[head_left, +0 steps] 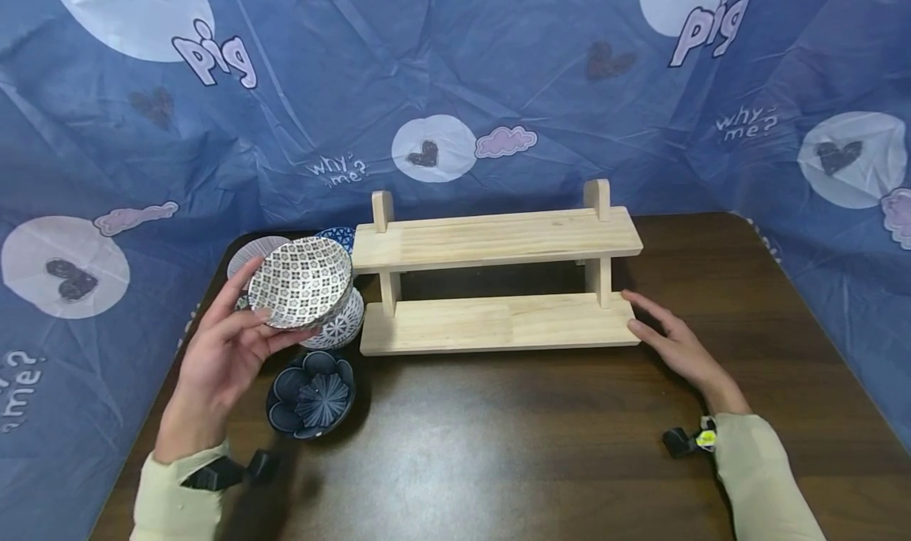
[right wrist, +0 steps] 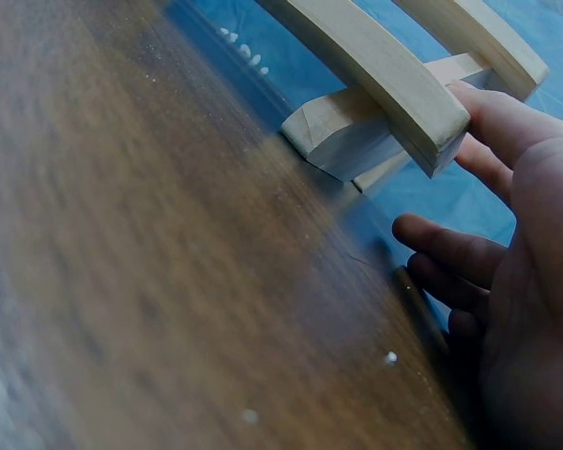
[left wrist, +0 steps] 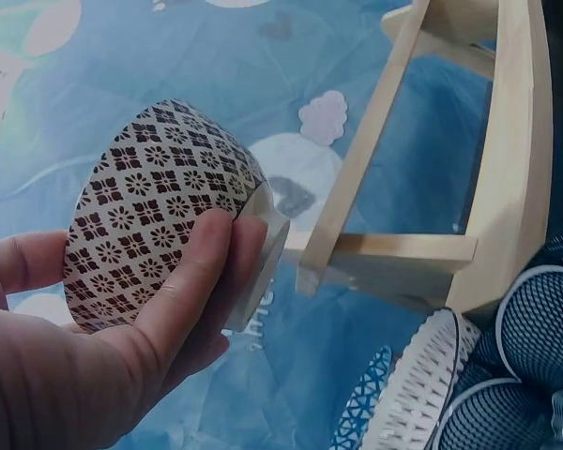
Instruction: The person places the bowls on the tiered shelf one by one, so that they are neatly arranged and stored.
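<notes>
My left hand [head_left: 226,349] grips a patterned bowl [head_left: 302,280] above the left side of the table, its inside tipped toward the head camera. In the left wrist view, small dark flowers cover the outside of the bowl [left wrist: 145,211], and fingers lie against its wall and pale foot. Below that hand stands a dark blue flower-shaped bowl [head_left: 311,395], and a white-patterned bowl [head_left: 338,323] is partly hidden behind the held one. My right hand [head_left: 679,355] touches the right end of a two-tier wooden shelf [head_left: 498,319], fingers loosely spread.
Behind the held bowl, a blue-patterned bowl [head_left: 338,238] and a pale ribbed dish [head_left: 256,250] show in part at the table's back left. The brown table [head_left: 512,446] meets blue printed cloth [head_left: 455,74] behind and at both sides.
</notes>
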The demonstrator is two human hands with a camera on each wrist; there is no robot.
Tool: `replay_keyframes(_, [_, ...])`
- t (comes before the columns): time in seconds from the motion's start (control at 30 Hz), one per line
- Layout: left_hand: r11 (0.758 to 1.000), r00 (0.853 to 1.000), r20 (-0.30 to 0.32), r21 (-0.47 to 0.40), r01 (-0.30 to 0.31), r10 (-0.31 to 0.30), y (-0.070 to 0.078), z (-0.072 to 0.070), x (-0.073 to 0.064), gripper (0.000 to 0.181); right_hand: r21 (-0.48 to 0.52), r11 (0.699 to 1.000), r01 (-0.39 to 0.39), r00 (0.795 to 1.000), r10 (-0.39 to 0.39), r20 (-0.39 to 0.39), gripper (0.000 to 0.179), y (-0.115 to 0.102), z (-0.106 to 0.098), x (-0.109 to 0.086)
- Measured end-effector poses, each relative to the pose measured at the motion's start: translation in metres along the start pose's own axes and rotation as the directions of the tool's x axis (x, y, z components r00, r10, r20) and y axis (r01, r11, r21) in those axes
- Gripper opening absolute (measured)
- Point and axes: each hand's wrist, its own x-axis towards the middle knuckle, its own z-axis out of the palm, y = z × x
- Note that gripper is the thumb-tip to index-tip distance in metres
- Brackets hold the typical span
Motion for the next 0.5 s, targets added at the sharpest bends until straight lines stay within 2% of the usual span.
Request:
replay_keyframes(0.2, [0.999,0.999,-0.026,0.033,0.028,-0.027,-0.001,0.006,0.009,0.064,0.004,1.0,-0.002,1.0,0.002,0.0,0.057,0.0,0.0,0.001])
replay_keyframes(0.37, [0.994,0.998,-0.058,0.101,0.045,-0.039,-0.003,0.012,0.018,0.064,0.002,1.0,-0.005,1.0,0.005,-0.005,0.057,0.001,0.0,0.0])
replay_keyframes(0.5, [0.993,0.997,-0.064,0.106,0.051,-0.044,-0.006,0.016,0.026,0.063,0.003,1.0,-0.001,1.0,0.001,-0.006,0.057,0.001,0.0,0.0])
